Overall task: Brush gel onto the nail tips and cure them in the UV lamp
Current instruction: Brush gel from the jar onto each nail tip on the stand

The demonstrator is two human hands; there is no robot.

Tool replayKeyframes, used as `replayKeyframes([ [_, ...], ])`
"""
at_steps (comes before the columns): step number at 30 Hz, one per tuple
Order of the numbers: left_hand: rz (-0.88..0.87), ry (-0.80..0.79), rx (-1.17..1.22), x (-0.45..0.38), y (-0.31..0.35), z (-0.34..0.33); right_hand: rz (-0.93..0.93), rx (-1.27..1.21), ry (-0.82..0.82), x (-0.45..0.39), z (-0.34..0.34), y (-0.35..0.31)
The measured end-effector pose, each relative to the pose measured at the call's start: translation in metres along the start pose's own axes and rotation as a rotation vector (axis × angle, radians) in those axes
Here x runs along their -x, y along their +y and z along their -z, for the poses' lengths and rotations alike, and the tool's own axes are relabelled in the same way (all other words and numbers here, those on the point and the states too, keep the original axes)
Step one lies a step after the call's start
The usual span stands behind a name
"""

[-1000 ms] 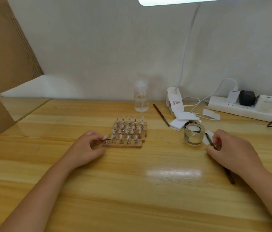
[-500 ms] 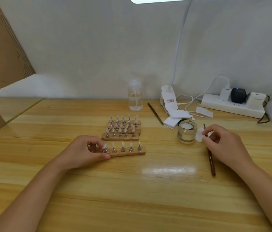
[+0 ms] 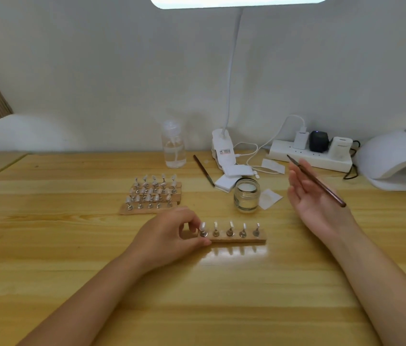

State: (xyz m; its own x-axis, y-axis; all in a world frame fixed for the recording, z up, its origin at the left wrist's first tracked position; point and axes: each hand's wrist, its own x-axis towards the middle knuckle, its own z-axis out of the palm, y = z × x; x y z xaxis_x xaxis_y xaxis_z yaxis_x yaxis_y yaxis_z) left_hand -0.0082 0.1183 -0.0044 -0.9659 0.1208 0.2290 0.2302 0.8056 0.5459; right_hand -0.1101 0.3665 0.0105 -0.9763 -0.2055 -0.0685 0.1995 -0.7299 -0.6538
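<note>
A wooden strip [image 3: 236, 238] carrying several white nail tips on metal stands lies on the table in front of me. My left hand [image 3: 169, 236] pinches its left end. My right hand [image 3: 314, 198] is raised above the table, palm turned left, holding a thin brown brush [image 3: 321, 184] with its tip pointing up and away. A small glass jar of gel [image 3: 246, 196] stands between the hands, farther back. The white UV lamp [image 3: 396, 158] sits at the far right edge.
Three more strips of nail tips [image 3: 150, 196] sit behind my left hand. A clear bottle [image 3: 174, 146], a second brush [image 3: 204, 171], white pads [image 3: 231, 176], a clip lamp base [image 3: 223, 151] and a power strip [image 3: 311, 156] line the back near the wall.
My left hand has pulled one strip away from the group toward me and to the right. My right hand has lifted the brush off the table and turned its palm open.
</note>
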Motion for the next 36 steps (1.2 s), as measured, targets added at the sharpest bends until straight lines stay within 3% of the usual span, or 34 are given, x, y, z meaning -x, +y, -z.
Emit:
replayKeyframes([
  [17,0.001,-0.006,0.081,-0.036,0.003,-0.032,0.091,0.343,0.221,-0.002,0.000,-0.002],
  [23,0.009,0.023,0.098,-0.034,0.003,-0.034,0.142,0.549,0.141,0.002,-0.007,-0.002],
  [29,0.021,0.029,0.086,-0.033,0.004,-0.034,0.314,0.927,-0.017,-0.005,-0.025,-0.004],
  [36,0.019,0.037,0.089,-0.032,0.005,-0.034,0.429,1.388,-0.040,-0.037,-0.038,0.008],
])
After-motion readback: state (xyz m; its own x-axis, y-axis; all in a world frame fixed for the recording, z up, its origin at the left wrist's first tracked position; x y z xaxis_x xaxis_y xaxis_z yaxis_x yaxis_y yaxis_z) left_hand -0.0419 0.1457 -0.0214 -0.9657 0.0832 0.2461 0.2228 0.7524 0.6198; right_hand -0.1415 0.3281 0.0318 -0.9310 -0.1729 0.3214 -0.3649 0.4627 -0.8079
